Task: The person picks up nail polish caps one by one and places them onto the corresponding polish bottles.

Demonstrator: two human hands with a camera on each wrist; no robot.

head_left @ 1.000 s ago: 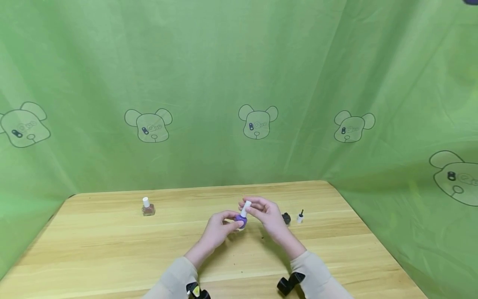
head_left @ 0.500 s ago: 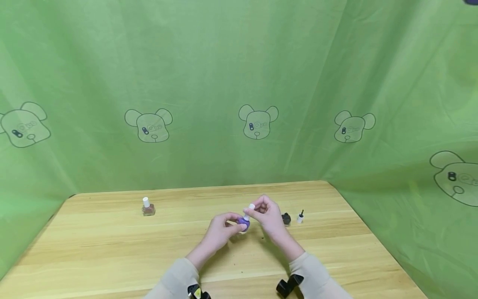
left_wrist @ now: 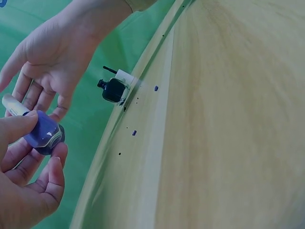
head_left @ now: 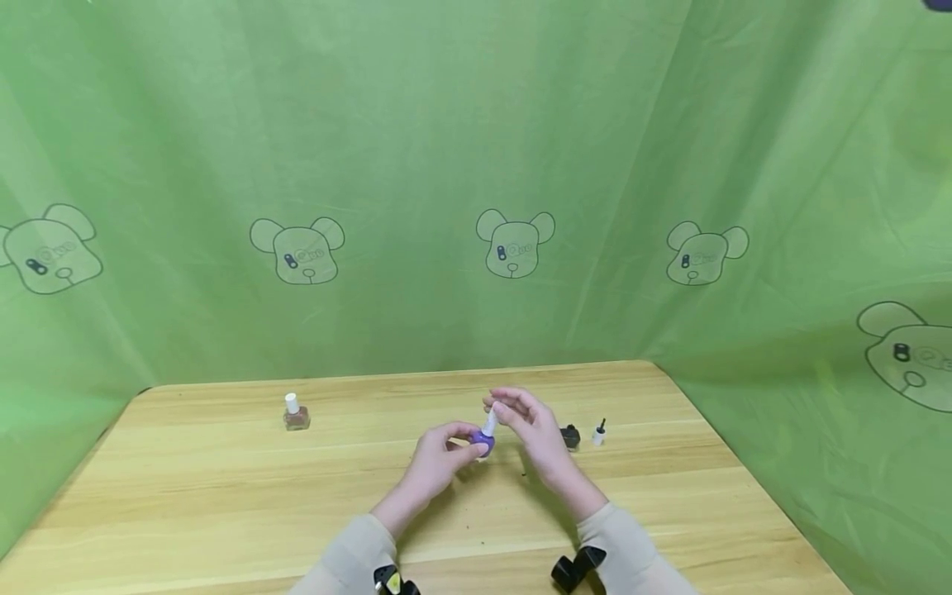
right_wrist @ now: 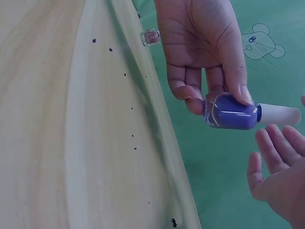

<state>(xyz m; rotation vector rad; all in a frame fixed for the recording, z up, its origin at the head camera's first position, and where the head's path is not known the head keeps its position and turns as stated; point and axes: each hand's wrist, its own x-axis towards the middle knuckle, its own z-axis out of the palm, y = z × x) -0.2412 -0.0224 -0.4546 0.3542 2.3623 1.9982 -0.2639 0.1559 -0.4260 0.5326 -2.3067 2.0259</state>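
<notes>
My left hand holds a purple nail polish bottle by its glass body, thumb on one side and fingers on the other. The bottle's white cap is on its neck and tilts up to the right in the head view. Around the cap is my right hand, its fingers loosely extended. In the right wrist view those fingertips lie right beside the cap. From the left wrist view, the same purple bottle shows above the left palm, with the right hand behind the cap.
A black nail polish bottle stands uncapped right of my hands. Beside it a white cap stands upside down, its dark brush up. A capped brownish-pink bottle stands at the left. Small dark specks dot the wooden table.
Half a second ago my right thumb and fingers pinched the white cap; now they have loosened and spread. The purple bottle shifted slightly right, then back left, staying in my left hand.
</notes>
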